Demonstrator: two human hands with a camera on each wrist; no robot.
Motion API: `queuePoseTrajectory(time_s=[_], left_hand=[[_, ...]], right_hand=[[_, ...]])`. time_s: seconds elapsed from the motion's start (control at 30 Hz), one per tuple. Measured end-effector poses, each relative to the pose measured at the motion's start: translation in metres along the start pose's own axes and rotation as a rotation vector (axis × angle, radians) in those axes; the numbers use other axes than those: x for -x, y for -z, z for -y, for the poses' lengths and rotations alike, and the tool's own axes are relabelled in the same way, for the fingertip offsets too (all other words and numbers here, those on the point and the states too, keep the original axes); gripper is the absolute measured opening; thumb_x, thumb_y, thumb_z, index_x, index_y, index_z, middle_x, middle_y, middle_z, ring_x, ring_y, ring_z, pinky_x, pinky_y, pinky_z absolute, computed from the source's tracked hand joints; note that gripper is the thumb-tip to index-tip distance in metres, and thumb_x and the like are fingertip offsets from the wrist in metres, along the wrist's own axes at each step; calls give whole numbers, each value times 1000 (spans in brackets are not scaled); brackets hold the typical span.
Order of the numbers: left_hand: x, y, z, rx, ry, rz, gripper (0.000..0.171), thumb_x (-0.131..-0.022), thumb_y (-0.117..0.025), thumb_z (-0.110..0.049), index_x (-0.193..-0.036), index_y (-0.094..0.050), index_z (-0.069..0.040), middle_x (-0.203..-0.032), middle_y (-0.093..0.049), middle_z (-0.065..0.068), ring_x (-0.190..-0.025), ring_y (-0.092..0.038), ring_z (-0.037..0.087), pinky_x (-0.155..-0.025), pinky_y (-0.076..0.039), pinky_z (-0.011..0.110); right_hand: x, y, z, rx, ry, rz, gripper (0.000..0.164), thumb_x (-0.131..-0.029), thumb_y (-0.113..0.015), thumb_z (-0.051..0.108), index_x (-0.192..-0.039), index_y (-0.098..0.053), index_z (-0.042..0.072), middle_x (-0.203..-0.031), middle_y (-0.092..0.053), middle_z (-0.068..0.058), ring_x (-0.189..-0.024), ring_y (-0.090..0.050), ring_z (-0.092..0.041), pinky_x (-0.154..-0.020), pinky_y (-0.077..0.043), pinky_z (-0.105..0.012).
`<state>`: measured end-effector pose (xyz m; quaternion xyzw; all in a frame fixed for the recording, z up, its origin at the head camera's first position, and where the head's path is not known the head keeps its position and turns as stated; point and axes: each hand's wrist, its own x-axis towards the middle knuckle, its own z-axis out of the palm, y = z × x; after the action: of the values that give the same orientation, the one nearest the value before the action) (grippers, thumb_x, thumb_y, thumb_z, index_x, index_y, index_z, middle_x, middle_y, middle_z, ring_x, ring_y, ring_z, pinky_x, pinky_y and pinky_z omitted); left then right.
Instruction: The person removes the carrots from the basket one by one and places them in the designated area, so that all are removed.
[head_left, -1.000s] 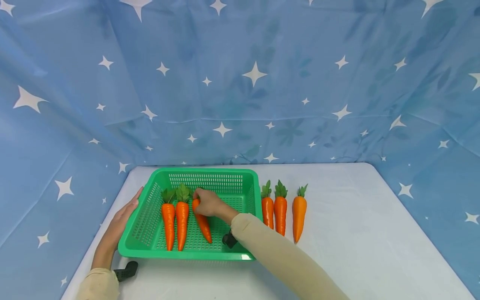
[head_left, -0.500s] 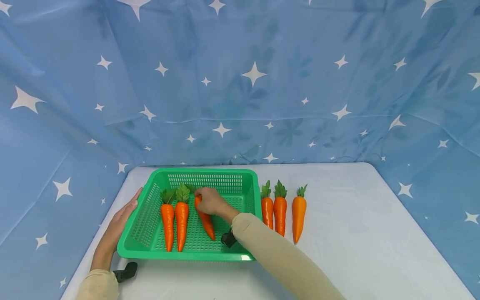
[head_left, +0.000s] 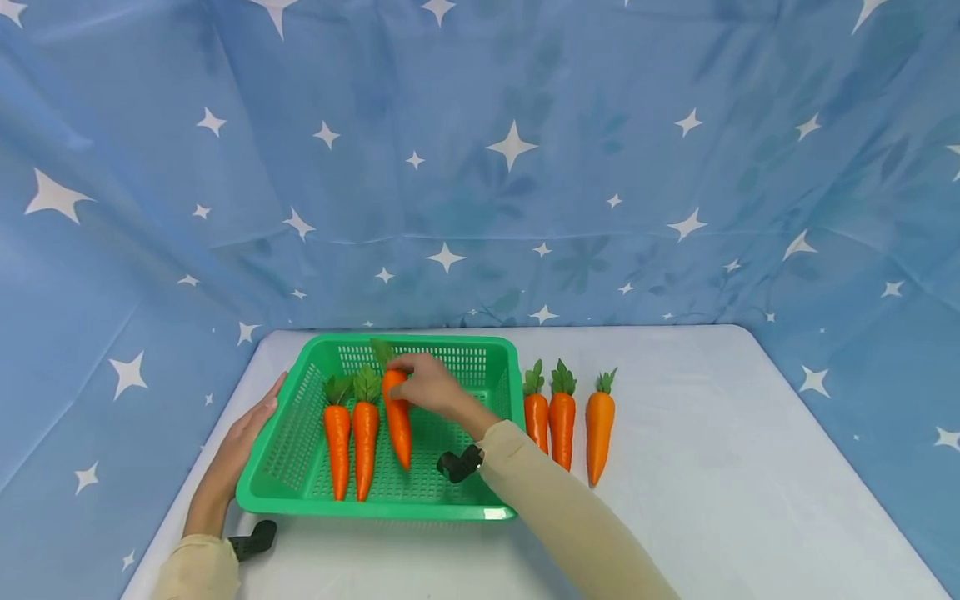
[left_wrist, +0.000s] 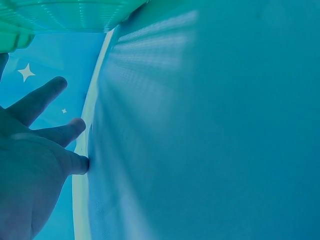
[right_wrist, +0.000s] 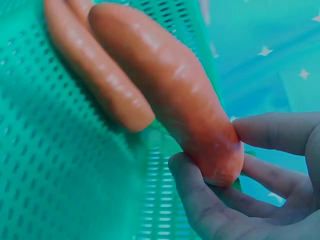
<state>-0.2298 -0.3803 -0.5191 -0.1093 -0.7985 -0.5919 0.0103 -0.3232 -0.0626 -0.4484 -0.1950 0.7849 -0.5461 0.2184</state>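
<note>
My right hand pinches an orange carrot near its leafy top, tilted over the green plastic basket. In the right wrist view, the thumb and fingers close on the thick end of the held carrot. To its left, two more carrots lie side by side in the basket, a left one and a right one, leaves toward the back. My left hand is at the basket's left outer side, fingers extended. In the left wrist view the left hand shows spread, straight fingers beside the basket wall.
Right of the basket, three carrots lie on the white table: one against the wall, one beside it and a paler one further right. A blue star-patterned cloth hangs behind and at both sides.
The carrot in my right hand has risen from the basket floor and swung more upright, its tip moving back and left. The left hand and the other carrots stay where they were.
</note>
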Motion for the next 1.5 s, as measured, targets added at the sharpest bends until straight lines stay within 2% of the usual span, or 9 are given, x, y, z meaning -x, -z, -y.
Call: queuePoseTrajectory(time_s=[0.13, 0.33, 0.53, 0.7, 0.93, 1.0, 1.17, 1.4, 1.5], left_hand=[[-1, -2, -1, -3, 5, -2, 55, -121, -28, -29, -174, -16, -19, -179, -8, 0, -149, -17, -12, -106, -27, 5], [-1, -2, -1, -10, -1, -2, 55, -121, -28, -29, -174, -15, -17, -179, -7, 1, -149, -17, -13, -106, -26, 5], [0, -1, -2, -10, -3, -5, 56, -121, -27, -29, -174, -14, -16, -179, -8, -1, -149, -16, -13, -107, -25, 4], [3, -1, -1, -13, 13, -6, 56, -121, -27, -29, -174, -14, -16, -179, -8, -4, -147, -16, -15, -105, -25, 4], [2, -2, 0, 5, -3, 8, 55, -121, -26, -28, -174, -13, -17, -179, -7, -3, -146, -19, -17, -106, -28, 5], [0, -2, 0, 5, -11, 9, 55, -121, -26, -28, -174, -13, -17, -179, -7, -3, -146, -19, -17, -106, -28, 5], [-1, -2, 0, 5, -22, 16, 55, -121, -26, -27, -174, -13, -15, -179, -7, -3, -148, -18, -16, -107, -27, 5], [0, -1, -2, -6, -14, 4, 55, -121, -27, -27, -174, -15, -15, -178, -10, -7, -147, -18, -16, -106, -27, 5], [0, -1, -2, 0, -14, 12, 55, -121, -26, -28, -173, -14, -15, -179, -9, -7, -147, -18, -17, -107, -27, 5]], right_hand=[[6, 7, 9, -93, -12, -10, 50, -99, -69, -4, -149, -62, -1, -137, -63, -17, -100, -70, -28, -89, -61, -54], [19, 29, 17, -123, 11, -13, 50, -102, -68, 0, -151, -60, 1, -139, -60, -16, -101, -70, -27, -89, -61, -51], [31, 58, 12, -125, 48, -40, 52, -102, -66, 2, -153, -58, 0, -145, -57, -20, -106, -69, -30, -88, -61, -47], [49, 80, 6, -120, 37, -84, 51, -101, -68, 5, -152, -61, 4, -145, -59, -16, -106, -70, -28, -87, -61, -44], [74, 112, -8, -91, 35, -158, 51, -102, -69, 13, -152, -61, 9, -152, -57, -13, -110, -69, -30, -96, -57, -52], [79, 120, -12, -76, 30, -176, 52, -102, -68, 16, -153, -61, 10, -153, -56, -13, -108, -70, -31, -97, -57, -50], [94, 133, -23, -57, 21, -215, 53, -103, -67, 17, -154, -58, 9, -155, -54, -16, -102, -72, -35, -101, -54, -57], [113, 147, -41, -63, -1, -257, 53, -104, -65, 19, -156, -57, 7, -153, -56, -16, -119, -65, -36, -101, -55, -51], [122, 154, -50, -61, -5, -290, 52, -105, -64, 17, -155, -57, 6, -153, -55, -18, -125, -61, -39, -100, -55, -52]])
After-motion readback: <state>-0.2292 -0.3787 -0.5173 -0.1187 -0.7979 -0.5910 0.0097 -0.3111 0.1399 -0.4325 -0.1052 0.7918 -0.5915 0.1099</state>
